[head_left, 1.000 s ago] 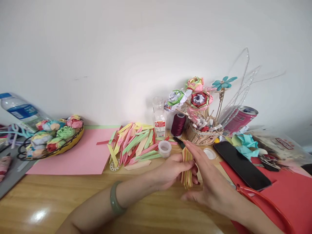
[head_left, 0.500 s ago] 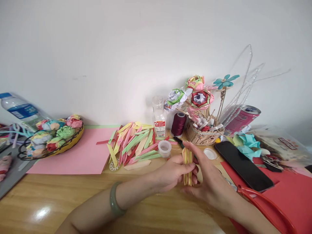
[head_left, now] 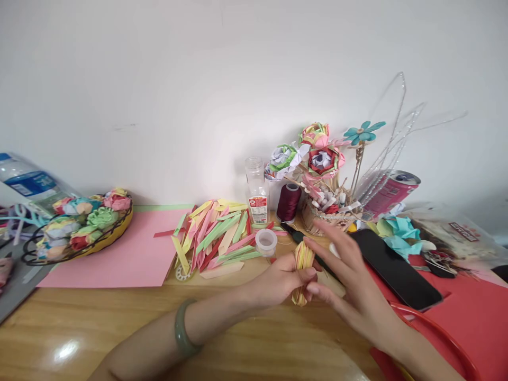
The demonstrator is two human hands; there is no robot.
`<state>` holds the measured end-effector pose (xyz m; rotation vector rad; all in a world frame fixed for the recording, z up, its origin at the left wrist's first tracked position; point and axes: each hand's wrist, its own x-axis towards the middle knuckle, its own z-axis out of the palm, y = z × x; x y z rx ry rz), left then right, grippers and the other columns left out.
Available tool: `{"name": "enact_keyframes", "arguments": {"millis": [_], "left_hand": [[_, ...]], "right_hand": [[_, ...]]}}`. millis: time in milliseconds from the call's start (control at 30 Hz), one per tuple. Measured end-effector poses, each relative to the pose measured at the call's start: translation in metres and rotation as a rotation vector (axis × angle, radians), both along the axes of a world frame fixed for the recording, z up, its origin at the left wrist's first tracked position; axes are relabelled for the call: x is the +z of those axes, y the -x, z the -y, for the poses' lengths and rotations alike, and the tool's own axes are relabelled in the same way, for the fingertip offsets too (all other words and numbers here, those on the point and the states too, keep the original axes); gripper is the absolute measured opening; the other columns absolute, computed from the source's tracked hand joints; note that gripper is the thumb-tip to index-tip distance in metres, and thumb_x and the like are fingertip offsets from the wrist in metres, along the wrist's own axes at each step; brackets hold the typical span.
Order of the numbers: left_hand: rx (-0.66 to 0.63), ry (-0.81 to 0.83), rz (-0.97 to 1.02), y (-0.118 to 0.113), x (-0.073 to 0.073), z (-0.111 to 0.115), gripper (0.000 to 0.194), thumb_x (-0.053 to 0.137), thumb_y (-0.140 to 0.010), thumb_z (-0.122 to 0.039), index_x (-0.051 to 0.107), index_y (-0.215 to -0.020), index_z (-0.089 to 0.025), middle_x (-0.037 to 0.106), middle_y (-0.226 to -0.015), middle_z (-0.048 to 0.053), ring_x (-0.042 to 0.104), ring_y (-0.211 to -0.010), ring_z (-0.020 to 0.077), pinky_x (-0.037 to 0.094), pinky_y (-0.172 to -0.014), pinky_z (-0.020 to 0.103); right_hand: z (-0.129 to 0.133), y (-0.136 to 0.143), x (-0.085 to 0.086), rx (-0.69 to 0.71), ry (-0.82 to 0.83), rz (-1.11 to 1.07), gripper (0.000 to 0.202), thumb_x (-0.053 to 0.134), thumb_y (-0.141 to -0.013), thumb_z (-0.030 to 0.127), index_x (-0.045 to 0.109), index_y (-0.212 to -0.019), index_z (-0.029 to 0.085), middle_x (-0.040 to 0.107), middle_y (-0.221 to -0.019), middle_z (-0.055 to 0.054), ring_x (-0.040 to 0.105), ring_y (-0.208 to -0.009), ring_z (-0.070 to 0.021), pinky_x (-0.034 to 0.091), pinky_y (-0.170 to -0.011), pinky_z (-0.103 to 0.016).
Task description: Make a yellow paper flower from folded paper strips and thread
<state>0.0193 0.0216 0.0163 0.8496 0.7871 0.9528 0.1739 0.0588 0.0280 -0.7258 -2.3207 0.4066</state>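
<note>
Many folded strips sit in one bundle (head_left: pixel 304 256), low and just right of the middle of the frame. The left hand (head_left: pixel 283 280) pinches it tight. The right hand (head_left: pixel 359 296) is spread wide just beside it; I can't tell if it touches. So some strips look gathered, but a big pile of loose strips (head_left: pixel 222 233), left of the middle, looks not yet used. Three big paper flowers (head_left: pixel 321 160), higher up on the right, look done. The brown desk (head_left: pixel 138 328) is shiny and busy. A plain white wall (head_left: pixel 159 79) fills the top.
</note>
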Motion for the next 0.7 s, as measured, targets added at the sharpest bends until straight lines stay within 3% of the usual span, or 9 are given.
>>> {"name": "enact_keyframes", "arguments": {"millis": [67, 133, 200, 300, 367, 433, 567, 700], "left_hand": [[-0.004, -0.006, -0.027, 0.0, -0.001, 0.0, 0.046, 0.065, -0.063, -0.056, 0.047, -0.074, -0.015, 0.046, -0.056, -0.005, 0.043, -0.05, 0.0074, 0.033, -0.052, 0.023], [0.003, -0.026, -0.058, 0.001, -0.003, 0.0, 0.047, 0.064, -0.063, -0.057, 0.046, -0.073, -0.015, 0.047, -0.059, -0.004, 0.044, -0.051, 0.0072, 0.034, -0.053, 0.024], [0.007, -0.032, -0.066, 0.001, -0.004, 0.001, 0.047, 0.063, -0.064, -0.059, 0.045, -0.073, -0.016, 0.047, -0.06, -0.004, 0.044, -0.051, 0.0073, 0.034, -0.054, 0.024], [-0.026, -0.036, -0.09, 0.002, -0.003, 0.003, 0.044, 0.06, -0.068, -0.057, 0.044, -0.07, -0.016, 0.046, -0.056, -0.004, 0.044, -0.052, 0.0077, 0.033, -0.054, 0.024], [-0.05, -0.025, -0.052, 0.002, -0.001, 0.003, 0.042, 0.061, -0.068, -0.054, 0.046, -0.071, -0.015, 0.045, -0.056, -0.005, 0.042, -0.051, 0.0074, 0.033, -0.054, 0.024], [-0.074, -0.009, 0.034, 0.002, 0.001, 0.004, 0.041, 0.065, -0.067, -0.052, 0.047, -0.075, -0.015, 0.044, -0.058, -0.005, 0.04, -0.051, 0.0066, 0.035, -0.055, 0.024], [-0.154, 0.008, 0.14, 0.002, 0.005, 0.004, 0.039, 0.066, -0.068, -0.047, 0.047, -0.074, -0.014, 0.042, -0.057, -0.006, 0.037, -0.049, 0.0051, 0.036, -0.057, 0.024], [-0.242, 0.049, 0.27, 0.006, 0.009, 0.005, 0.034, 0.068, -0.068, -0.04, 0.048, -0.077, -0.014, 0.039, -0.055, -0.007, 0.033, -0.046, 0.0044, 0.036, -0.055, 0.025]], "right_hand": [[0.0, -0.002, 0.002, -0.005, -0.006, -0.027, 0.049, 0.05, -0.086, 0.035, 0.036, -0.133, 0.033, 0.026, -0.145, -0.004, 0.025, -0.131, -0.0285, 0.03, -0.102, -0.05], [0.001, -0.004, 0.005, -0.1, -0.015, -0.131, 0.048, 0.047, -0.087, 0.032, 0.036, -0.133, 0.033, 0.022, -0.146, -0.004, 0.023, -0.132, -0.0288, 0.028, -0.103, -0.051], [0.001, -0.006, 0.01, -0.068, 0.007, -0.123, 0.048, 0.048, -0.086, 0.031, 0.038, -0.133, 0.032, 0.025, -0.146, -0.004, 0.025, -0.131, -0.0292, 0.028, -0.103, -0.05], [-0.001, -0.009, 0.015, 0.022, 0.218, -0.059, 0.033, 0.046, -0.088, 0.033, 0.054, -0.12, 0.032, 0.047, -0.133, -0.005, 0.042, -0.122, -0.0262, 0.037, -0.098, -0.045], [-0.003, -0.011, 0.019, -0.085, 0.373, -0.186, 0.03, 0.047, -0.087, 0.036, 0.057, -0.115, 0.031, 0.056, -0.122, -0.005, 0.052, -0.112, -0.0237, 0.043, -0.093, -0.042], [-0.004, -0.01, 0.021, -0.138, 0.521, -0.271, 0.032, 0.054, -0.082, 0.039, 0.058, -0.113, 0.029, 0.061, -0.113, -0.006, 0.058, -0.1, -0.0225, 0.047, -0.087, -0.039], [-0.001, -0.005, 0.019, -0.005, 0.841, -0.292, 0.034, 0.062, -0.075, 0.04, 0.063, -0.104, 0.022, 0.065, -0.082, -0.004, 0.062, -0.073, -0.0172, 0.053, -0.068, -0.031], [0.001, -0.001, 0.018, -0.01, 0.936, -0.391, 0.036, 0.068, -0.07, 0.036, 0.063, -0.103, 0.022, 0.063, -0.075, -0.001, 0.057, -0.063, -0.0127, 0.051, -0.062, -0.027]]}}
